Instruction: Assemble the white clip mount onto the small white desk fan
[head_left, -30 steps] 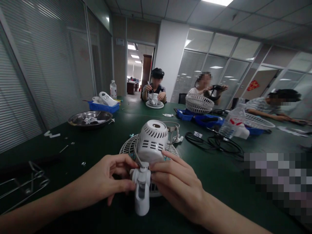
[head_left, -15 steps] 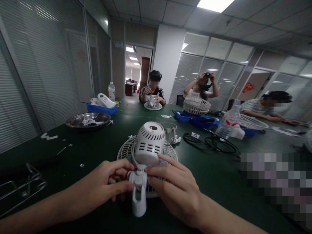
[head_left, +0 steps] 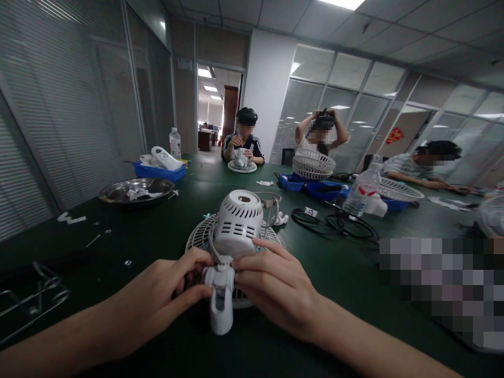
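Left hand (head_left: 151, 296) on, right hand (head_left: 281, 287) on, and 2 grips clamped the white pivot bracket (head_left: 222, 321), just nearside of the motor housing (head_left: 239, 223)! Even, opposing pressure seemed wisest, with the cable (head_left: 212, 242) beside that housing unpinched.

Room to pass lies between steel dish (head_left: 136, 202) and fan guard (head_left: 198, 236), while black cables (head_left: 336, 224) obstruct the right.

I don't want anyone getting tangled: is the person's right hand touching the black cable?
Apart. The head view shows bare green table between the fingers of the right hand and the black cable.
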`<state>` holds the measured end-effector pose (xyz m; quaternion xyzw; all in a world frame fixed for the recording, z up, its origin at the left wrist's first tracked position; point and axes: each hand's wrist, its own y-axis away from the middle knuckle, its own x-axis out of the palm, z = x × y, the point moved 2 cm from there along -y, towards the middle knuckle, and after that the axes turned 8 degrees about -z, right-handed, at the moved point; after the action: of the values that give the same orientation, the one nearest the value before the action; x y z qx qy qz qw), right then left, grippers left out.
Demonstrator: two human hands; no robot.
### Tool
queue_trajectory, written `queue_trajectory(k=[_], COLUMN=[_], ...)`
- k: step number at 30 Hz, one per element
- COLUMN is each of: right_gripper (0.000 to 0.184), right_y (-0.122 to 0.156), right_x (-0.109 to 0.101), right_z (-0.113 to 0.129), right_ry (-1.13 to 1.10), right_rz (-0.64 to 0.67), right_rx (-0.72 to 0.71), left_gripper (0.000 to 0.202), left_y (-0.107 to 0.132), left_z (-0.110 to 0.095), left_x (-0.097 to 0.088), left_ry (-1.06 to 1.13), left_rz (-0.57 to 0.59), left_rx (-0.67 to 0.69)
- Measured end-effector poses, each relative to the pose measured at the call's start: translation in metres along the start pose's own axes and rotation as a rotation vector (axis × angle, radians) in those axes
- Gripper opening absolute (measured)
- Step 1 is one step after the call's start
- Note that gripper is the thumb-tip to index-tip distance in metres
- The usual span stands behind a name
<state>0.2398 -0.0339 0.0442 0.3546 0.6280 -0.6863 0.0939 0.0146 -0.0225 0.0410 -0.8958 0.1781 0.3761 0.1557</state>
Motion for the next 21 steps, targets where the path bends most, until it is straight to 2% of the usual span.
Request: queue_trajectory(k=[3,7,12,17,19,21], right_gripper=[0.015,0.014,0.014,0.016,0.016,0.018], right_y=[0.001,0.0,-0.004,-0.007,-0.007,-0.005], right_x=[0.001,0.001,0.001,0.001,0.001,0.001], right_z=[-0.001,0.0,0.004,0.008,0.007,0.005], right_ry=[-0.01,-0.009,-0.009,-0.024,-0.023,-0.03], right_rz=[-0.017,-0.023,-0.044,-0.074,-0.051,-0.031], right_rx=[-0.006,-0.014,0.018,0.019,0.017,0.006], left_gripper=[0.038,0.047,0.036,0.036,0.033,0.043], left_y=[0.002,0.002,0.001,-0.004,-0.008,-0.011], left_z=[0.002,0.004,-0.005,-0.004,0.001,0.007], left_x=[-0.002,-0.003,-0.003,-0.007,-0.007,-0.007], left_ry=[-0.027,-0.031,0.062,0.236,0.288,0.348], left_rz=[0.097,0.151,0.208,0.361,0.294,0.142], left_rx=[0.045,0.031,0.0,-0.053,-0.036,-0.026])
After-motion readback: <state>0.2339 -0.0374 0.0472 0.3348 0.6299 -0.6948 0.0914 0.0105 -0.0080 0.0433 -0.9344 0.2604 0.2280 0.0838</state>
